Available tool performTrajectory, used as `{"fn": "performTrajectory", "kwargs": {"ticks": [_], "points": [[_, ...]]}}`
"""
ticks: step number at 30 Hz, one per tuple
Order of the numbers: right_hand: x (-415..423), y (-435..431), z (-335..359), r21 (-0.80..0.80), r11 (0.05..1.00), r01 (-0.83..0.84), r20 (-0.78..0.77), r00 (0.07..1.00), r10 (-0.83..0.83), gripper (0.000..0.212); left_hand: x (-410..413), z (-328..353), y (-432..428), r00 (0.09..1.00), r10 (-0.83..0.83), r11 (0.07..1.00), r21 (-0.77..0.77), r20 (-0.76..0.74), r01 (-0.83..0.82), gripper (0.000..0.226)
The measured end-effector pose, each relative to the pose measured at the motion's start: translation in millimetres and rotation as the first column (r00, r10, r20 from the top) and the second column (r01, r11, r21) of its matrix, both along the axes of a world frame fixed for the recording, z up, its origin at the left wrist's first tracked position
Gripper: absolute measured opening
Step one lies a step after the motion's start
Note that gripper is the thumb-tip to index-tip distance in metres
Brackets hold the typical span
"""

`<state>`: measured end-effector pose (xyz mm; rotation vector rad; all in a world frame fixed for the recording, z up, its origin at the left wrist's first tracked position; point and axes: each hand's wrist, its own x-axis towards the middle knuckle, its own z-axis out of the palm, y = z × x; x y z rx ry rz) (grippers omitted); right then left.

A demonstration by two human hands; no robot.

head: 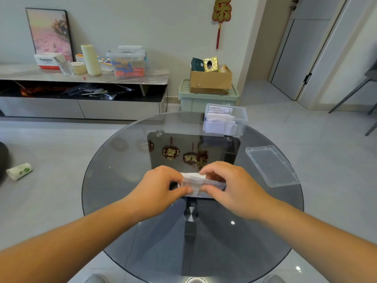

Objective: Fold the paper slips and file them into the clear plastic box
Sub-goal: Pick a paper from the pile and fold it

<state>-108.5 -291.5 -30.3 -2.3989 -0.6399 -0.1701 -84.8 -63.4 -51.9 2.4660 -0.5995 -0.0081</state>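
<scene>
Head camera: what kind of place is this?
Probably a home living room: a low media cabinet with a framed picture standing on it, a red wall ornament, and a round glass table.

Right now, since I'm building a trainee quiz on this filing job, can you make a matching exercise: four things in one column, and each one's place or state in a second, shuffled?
Things
1. paper slip
2. clear plastic box
3. lid
4. cardboard box

Places or states
A. lying flat on the right side of the glass table
B. sitting on the green bin by the wall
C. pinched between the left hand and the right hand
D. open at the table's far edge, with filed slips inside

Pairs: 1-C, 2-D, 3-A, 4-B
</scene>
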Motion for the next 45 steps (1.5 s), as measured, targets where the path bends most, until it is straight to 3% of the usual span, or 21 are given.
{"fn": "performTrajectory", "kwargs": {"ticks": [5,8,10,13,17,21,30,38,45], "points": [[-2.8,-6.1,-17.1,-0.015,0.997,0.081,-0.219,0.972,-0.083,0.016,-1.9,-3.5,1.5,0.995,0.039,0.999,0.016,-0.093,-0.037,0.029],[-0.6,-6.0,-23.8,0.067,0.980,0.187,-0.278,0.947,-0.162,0.026,1.8,-8.0,-0.9,0.989,0.074,0.997,-0.012,-0.125,-0.076,0.025],[2.8,-3.7,-27.3,0.085,0.963,0.255,-0.310,0.925,-0.218,0.038,3.3,-10.5,-5.8,0.988,0.120,0.991,0.064,-0.100,-0.114,0.025],[8.6,-1.3,-30.0,-0.043,0.947,0.319,-0.258,0.912,-0.319,0.046,7.2,-13.7,-13.5,0.976,0.218,0.950,0.228,0.011,-0.215,0.029],[12.9,2.1,-33.6,-0.187,0.905,0.383,-0.152,0.898,-0.412,0.066,9.6,-15.6,-16.6,0.960,0.280,0.943,0.191,-0.021,-0.271,0.049],[14.0,8.0,-37.9,-0.282,0.891,0.357,-0.070,0.918,-0.390,0.078,5.1,-14.8,-17.2,0.985,0.172,0.952,0.253,0.028,-0.174,0.053],[19.4,-3.8,-35.5,-0.411,0.883,0.226,-0.095,0.953,-0.288,0.060,8.8,-24.0,-11.2,0.995,0.069,0.927,0.363,0.073,-0.091,0.059],[20.1,-16.1,-29.2,-0.532,0.831,0.164,-0.074,0.968,-0.239,0.052,3.6,-19.2,-5.9,0.992,-0.044,0.899,0.437,0.122,-0.014,0.049],[21.2,-16.2,-26.7,-0.551,0.821,0.150,-0.081,0.970,-0.231,0.053,8.9,-10.8,-7.5,1.000,-0.008,0.931,0.366,-0.008,0.011,0.061]]}}
